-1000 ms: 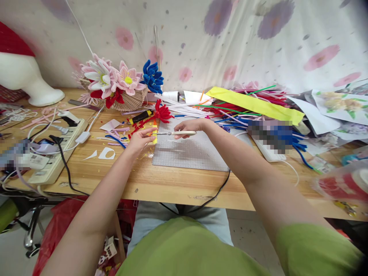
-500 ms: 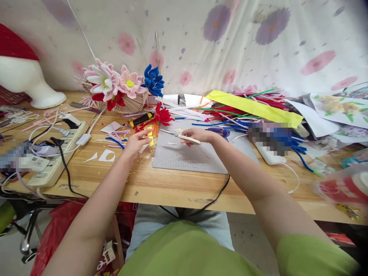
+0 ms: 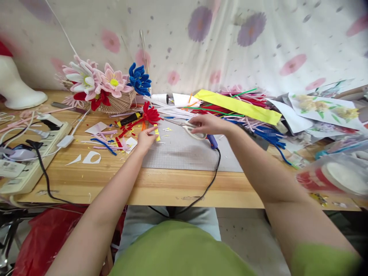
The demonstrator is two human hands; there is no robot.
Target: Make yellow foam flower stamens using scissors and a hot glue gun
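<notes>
My left hand (image 3: pixel 147 140) pinches a short yellow strip (image 3: pixel 157 133) between thumb and fingers over the left part of the grey cutting mat (image 3: pixel 178 159). My right hand (image 3: pixel 211 125) is closed on scissors with cream handles (image 3: pixel 196 133). Their blades point left, towards the strip, and stay apart from it. Small yellow and white scraps (image 3: pixel 166 132) lie on the mat between the hands. Just beyond my left fingers is a red fuzzy flower (image 3: pixel 150 114). A blue-purple glue gun (image 3: pixel 212 142) lies partly hidden under my right hand, its black cord running off the table's front edge.
Pink, white and blue fuzzy flowers (image 3: pixel 114 82) stand in a woven holder at the back left. Pipe cleaners (image 3: pixel 184 112) and a yellow sheet (image 3: pixel 238 106) cover the back. A power strip (image 3: pixel 25 174) sits left, a red-and-white cup (image 3: pixel 339 176) right.
My left hand has moved right with the yellow strip, from beside the mat to over it. The right hand has turned the scissors, showing their handle loops. The view has shifted right.
</notes>
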